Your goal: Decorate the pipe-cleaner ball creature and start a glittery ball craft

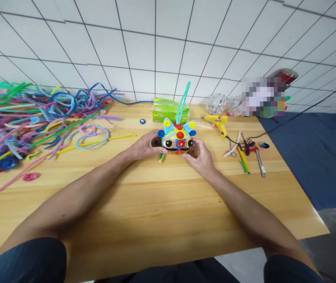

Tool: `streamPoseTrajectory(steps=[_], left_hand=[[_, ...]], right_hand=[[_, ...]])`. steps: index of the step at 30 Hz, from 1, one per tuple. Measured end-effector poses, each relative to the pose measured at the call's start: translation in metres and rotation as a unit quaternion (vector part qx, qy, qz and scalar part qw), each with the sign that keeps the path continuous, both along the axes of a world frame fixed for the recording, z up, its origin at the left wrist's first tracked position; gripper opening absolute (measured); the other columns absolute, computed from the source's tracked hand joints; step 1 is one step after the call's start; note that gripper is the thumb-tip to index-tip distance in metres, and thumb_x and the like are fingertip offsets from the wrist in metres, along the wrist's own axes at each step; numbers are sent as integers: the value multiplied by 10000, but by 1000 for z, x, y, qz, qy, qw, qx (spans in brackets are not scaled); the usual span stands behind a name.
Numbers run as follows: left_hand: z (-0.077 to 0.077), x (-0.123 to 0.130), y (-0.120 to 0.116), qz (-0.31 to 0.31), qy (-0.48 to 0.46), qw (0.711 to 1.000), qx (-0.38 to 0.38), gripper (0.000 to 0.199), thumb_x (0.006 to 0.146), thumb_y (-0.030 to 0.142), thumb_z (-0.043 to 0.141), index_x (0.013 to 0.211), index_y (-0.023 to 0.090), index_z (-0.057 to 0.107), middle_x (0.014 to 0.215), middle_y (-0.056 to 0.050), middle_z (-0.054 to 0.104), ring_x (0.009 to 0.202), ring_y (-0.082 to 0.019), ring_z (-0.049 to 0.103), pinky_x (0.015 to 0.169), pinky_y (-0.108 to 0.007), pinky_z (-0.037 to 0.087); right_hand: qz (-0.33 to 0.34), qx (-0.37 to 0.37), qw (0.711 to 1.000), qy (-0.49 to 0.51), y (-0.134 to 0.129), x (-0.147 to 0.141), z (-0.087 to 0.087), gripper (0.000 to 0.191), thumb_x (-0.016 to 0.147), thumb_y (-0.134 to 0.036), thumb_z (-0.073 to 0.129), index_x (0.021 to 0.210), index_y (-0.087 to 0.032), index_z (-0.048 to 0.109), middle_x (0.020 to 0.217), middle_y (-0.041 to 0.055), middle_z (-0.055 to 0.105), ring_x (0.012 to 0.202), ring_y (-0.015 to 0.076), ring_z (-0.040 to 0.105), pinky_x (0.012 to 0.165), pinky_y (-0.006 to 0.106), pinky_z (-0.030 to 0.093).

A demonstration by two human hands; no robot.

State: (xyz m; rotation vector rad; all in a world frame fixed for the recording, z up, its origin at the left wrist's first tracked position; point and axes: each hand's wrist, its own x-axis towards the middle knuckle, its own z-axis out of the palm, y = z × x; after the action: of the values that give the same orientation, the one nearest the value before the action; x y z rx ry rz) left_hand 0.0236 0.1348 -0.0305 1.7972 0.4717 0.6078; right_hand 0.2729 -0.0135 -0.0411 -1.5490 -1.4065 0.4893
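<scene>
Between my two hands is a colorful animal-head ornament (pixel 177 138), with black round eyes, red discs down its middle, blue ears with yellow discs and a teal loop rising from its top. My left hand (pixel 148 146) grips its left side, thumb at the front. On the opposite side my right hand (pixel 200 158) holds it with thumb and fingers near the lower edge. The fingers behind the ornament are partly hidden. A small green and yellow piece (pixel 161 158) shows just below it, by my left hand.
Many pipe cleaners (pixel 38 122) lie heaped at the left. Behind the ornament stands a green tissue pack (pixel 162 110). To the right are a yellow glue gun (pixel 219 124), a utility knife (pixel 260 163), scissors, a black cord and clear bags (pixel 216 103). A blue button-like disc (pixel 142 121) lies left of the pack.
</scene>
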Motion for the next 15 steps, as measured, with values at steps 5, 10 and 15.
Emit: streamPoseTrajectory(steps=[5,10,15], left_hand=[[1,1,3,-34,-9,999,-16,584,807,584,927,1174,192,695,1132,-107,752,1010,-269,717,882,-390,595],[3,1,4,-44,5,999,1,680,734,522,995,1244,186,695,1201,-134,778,1097,-311,738,951,-426,608],[5,4,-2,-23,-5,1000,15,688,716,498,1002,1244,181,695,1228,-142,789,1106,-318,753,957,-433,618]], right_hand=[[-1,-12,1000,-6,1,0,1,587,743,-423,880,1233,-273,594,1111,80,817,944,276,768,884,451,643],[-2,-21,999,-33,-1,0,3,589,724,-478,890,1184,-281,579,1028,60,791,890,275,748,816,440,627],[6,-14,999,-45,-2,0,3,561,758,-494,867,1197,-279,590,1065,73,796,915,283,748,826,441,625]])
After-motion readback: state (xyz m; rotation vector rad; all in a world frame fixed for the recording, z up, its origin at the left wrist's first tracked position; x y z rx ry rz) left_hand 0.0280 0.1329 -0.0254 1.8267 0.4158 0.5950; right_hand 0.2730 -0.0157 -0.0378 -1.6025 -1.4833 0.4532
